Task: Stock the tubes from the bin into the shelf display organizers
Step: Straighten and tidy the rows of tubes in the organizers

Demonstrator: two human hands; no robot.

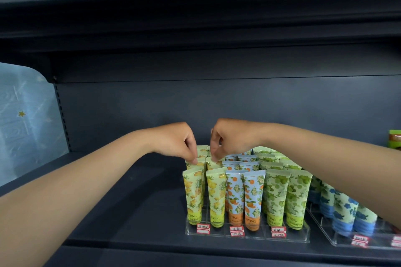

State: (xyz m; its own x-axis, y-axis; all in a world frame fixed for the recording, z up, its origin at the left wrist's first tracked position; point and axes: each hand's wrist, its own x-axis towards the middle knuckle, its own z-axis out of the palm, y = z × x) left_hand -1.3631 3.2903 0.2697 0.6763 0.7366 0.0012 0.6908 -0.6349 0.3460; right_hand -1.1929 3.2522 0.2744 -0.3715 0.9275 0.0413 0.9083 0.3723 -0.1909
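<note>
Two hands up over the back rows of the clear organizer point(247, 235), sitting toward the front right part of the dark shelf point(121, 212). Left hand point(173, 141) curled down, fingertips pinching the crimped top of a yellow pineapple tube point(193, 164) in the left column. Right hand point(230, 136) just beside it, thumb and fingers nipping the top of the neighbouring yellow tube point(213, 163). Further right: orange-and-blue tubes point(251, 197), then green leafy tubes point(297, 199), all standing upright, caps down. Red price tags point(203, 229) along the organizer's front edge. Second tray of blue-flower tubes point(342, 212) at the shelf's right edge.
</note>
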